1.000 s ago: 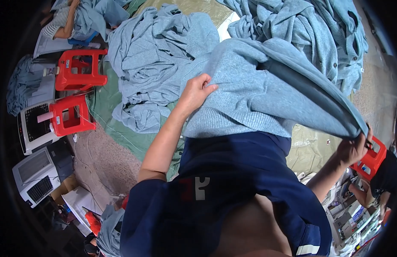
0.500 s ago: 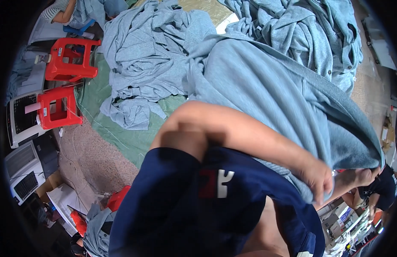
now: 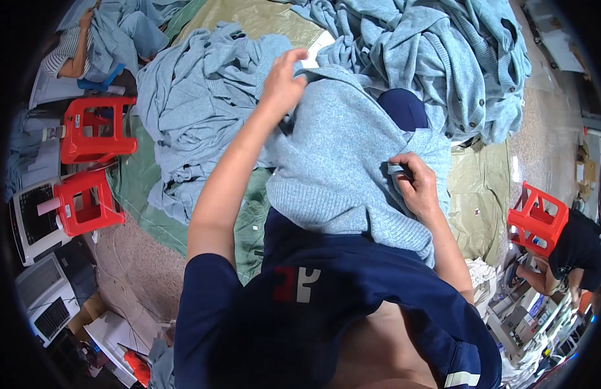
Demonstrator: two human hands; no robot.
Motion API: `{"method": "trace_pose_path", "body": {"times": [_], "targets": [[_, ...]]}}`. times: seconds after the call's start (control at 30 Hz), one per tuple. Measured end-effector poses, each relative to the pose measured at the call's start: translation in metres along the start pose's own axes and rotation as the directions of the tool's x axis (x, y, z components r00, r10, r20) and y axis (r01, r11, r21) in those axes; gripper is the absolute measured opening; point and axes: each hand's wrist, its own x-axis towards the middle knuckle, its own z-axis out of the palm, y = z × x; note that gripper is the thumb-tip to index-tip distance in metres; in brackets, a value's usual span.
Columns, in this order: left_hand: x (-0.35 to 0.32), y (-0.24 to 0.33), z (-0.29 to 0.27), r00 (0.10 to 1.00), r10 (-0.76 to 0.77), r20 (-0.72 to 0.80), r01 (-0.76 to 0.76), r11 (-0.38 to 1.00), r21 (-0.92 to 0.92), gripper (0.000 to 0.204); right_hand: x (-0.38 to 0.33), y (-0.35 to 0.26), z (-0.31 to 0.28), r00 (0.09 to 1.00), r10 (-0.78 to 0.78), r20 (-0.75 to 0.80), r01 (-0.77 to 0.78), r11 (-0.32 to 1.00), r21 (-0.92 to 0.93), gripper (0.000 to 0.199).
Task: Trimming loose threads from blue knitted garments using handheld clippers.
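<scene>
Across my lap lies a light-blue knit sweater (image 3: 339, 142), its ribbed hem turned toward me. My left hand (image 3: 284, 84) is over the far left part of it, fingers apart and holding nothing. On the right side, my right hand (image 3: 418, 185) pinches a bit of the sweater's edge between thumb and fingers. My dark blue knee (image 3: 404, 109) shows beyond the fabric. To the left is a loose heap of the same light-blue knitwear (image 3: 196, 97). Another pile, of light-blue cardigans (image 3: 456, 65) with dark buttons, rises at the far right.
Green sheeting (image 3: 135, 168) and tan sheeting (image 3: 482, 194) cover the floor. Red stools (image 3: 99, 146) stand at the left, and another red stool (image 3: 537, 217) is at the right beside a person (image 3: 576, 253) in dark clothes. A person in stripes (image 3: 70, 55) handles similar fabric at far left.
The sweater, stretched out to the right before, now lies gathered on my lap. My left hand has swung from the right to the far left and let go; my right hand has come inward.
</scene>
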Motion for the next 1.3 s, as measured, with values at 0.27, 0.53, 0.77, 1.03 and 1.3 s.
{"method": "trace_pose_path", "body": {"times": [0.27,0.53,0.77,1.03,1.3], "targets": [[0.046,-0.078,0.017,0.956,-0.123,0.267,0.266,0.748,-0.608,0.028,0.007,0.003,0.004,0.999,0.044,0.016,-0.046,0.986,0.159,0.028],[0.05,-0.044,0.029,0.94,0.164,0.299,-0.158,0.986,-0.043,0.047,0.031,0.007,-0.022,0.99,0.138,0.029,-0.135,0.871,0.473,0.018],[0.062,-0.007,0.026,0.984,0.042,0.174,0.008,0.961,-0.276,0.026,0.01,0.0,-0.008,0.989,-0.106,-0.104,0.133,0.947,0.293,0.029],[-0.016,0.179,-0.066,0.859,0.457,0.231,-0.451,0.889,-0.078,0.013,0.054,-0.078,-0.018,0.921,-0.389,0.041,0.358,0.88,0.311,0.03],[-0.053,0.068,-0.117,0.888,-0.063,0.455,0.223,0.924,-0.309,0.018,0.079,-0.024,-0.053,0.997,0.076,0.03,-0.065,0.523,0.85,0.026]]}}
